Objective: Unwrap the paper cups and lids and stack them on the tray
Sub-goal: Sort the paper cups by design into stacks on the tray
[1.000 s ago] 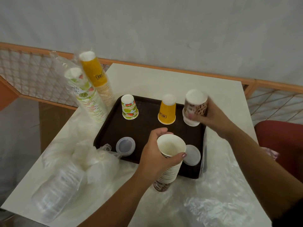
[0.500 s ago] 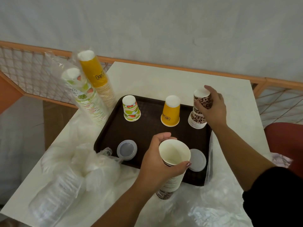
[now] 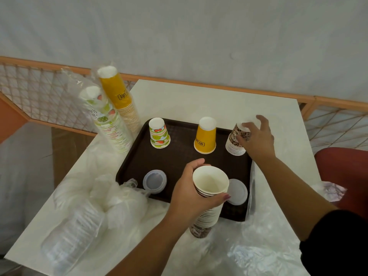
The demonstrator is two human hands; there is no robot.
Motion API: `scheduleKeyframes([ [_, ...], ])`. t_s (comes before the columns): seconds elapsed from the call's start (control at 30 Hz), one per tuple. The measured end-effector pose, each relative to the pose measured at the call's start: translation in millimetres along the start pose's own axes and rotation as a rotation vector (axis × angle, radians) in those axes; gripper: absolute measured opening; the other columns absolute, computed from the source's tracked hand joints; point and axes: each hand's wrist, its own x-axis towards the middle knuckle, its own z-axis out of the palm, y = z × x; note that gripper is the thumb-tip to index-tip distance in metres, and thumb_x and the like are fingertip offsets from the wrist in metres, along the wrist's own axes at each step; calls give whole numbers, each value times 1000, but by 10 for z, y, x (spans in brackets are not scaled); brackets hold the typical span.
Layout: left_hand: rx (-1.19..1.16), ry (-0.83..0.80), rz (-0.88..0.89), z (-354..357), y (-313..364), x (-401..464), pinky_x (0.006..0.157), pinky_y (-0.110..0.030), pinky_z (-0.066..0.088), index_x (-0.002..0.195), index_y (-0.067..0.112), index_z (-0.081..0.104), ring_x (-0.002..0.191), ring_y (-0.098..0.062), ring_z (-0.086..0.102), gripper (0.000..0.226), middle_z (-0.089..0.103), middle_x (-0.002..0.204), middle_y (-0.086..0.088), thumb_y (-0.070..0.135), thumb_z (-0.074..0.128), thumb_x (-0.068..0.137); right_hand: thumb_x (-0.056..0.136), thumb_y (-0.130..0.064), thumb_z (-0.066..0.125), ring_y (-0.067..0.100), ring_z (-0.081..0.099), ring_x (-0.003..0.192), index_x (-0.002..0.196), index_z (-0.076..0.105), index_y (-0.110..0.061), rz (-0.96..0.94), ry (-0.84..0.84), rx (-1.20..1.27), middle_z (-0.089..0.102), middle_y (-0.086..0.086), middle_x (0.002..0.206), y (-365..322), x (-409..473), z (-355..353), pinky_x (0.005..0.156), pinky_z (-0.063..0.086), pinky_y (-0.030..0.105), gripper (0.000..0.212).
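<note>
A dark brown tray [image 3: 179,162] lies on the white table. Along its back stand three upturned groups: a fruit-print cup [image 3: 159,134], a yellow cup [image 3: 205,136] and a short leopard-print stack [image 3: 233,144]. My right hand [image 3: 256,140] holds the top of that leopard stack, thumb across its side. My left hand [image 3: 189,194] grips a taller leopard-print cup stack [image 3: 210,196], mouth up, over the tray's front edge. A translucent lid [image 3: 154,181] and a white lid [image 3: 238,189] lie on the tray's front part.
Two wrapped cup stacks, yellow [image 3: 119,100] and fruit-print [image 3: 107,124], lean at the table's left edge. A wrapped sleeve of clear lids [image 3: 73,232] lies front left among loose plastic [image 3: 258,253]. A red chair [image 3: 342,176] is to the right; a netted railing runs behind.
My right hand brought a leopard-print cup down onto the stack at the tray's back right. My left hand kept hold of its stack near the tray's front.
</note>
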Motion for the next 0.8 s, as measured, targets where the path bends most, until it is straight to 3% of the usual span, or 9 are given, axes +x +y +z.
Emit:
scheduleKeyframes([
  [0.1,-22,9,-9,22,-4,-10,74,-6,46,118,40,39,97,16,50,79,52,103,25,27,88,57,86,-28,67,25,47,124,131,51,-18,-108,-70,115,40,7,142,-328,-130,-284,101,39,34,49],
  [0.2,-73,9,-16,57,-33,-19,78,-14,49,114,36,44,97,4,57,74,58,104,19,22,89,57,84,-48,61,14,51,116,135,46,-24,-275,-418,80,51,-1,134,-709,-405,-580,93,38,23,58],
  [0.27,-102,0,-13,77,-55,-21,77,-16,50,113,33,46,96,3,59,71,61,105,15,18,89,59,78,-61,57,12,49,118,138,41,-28,-345,-699,8,49,-5,135,-881,-615,-705,95,41,25,70],
  [0.33,-113,-2,-24,93,-61,-12,72,-9,49,114,31,44,93,8,58,72,59,103,17,15,88,59,75,-62,63,11,48,119,138,38,-31,-403,-838,-69,50,-7,132,-977,-792,-743,98,42,29,75],
  [0.43,-90,5,-54,111,-54,13,67,-4,46,118,33,37,90,8,55,81,52,100,23,13,88,59,72,-59,70,10,47,115,134,41,-34,-396,-809,-85,51,-10,127,-1023,-936,-696,98,44,34,73],
  [0.57,-100,25,-39,129,-90,10,75,-11,48,118,32,41,97,0,58,79,57,104,20,14,89,57,72,-57,69,12,47,115,136,41,-33,-396,-708,-106,50,-10,128,-1019,-965,-672,97,44,33,74],
  [0.73,-166,49,-34,99,-85,1,71,-12,50,105,36,48,93,4,62,65,64,104,13,13,88,59,77,-43,71,4,47,109,133,45,-35,-409,-588,82,46,-15,120,-994,-887,-874,91,42,22,62],
  [0.8,-168,40,-37,91,-74,5,71,-11,49,105,36,47,92,7,61,64,62,105,14,15,88,60,78,-35,73,0,49,107,130,46,-36,-403,-648,170,49,-17,119,-916,-780,-985,88,45,16,58],
])
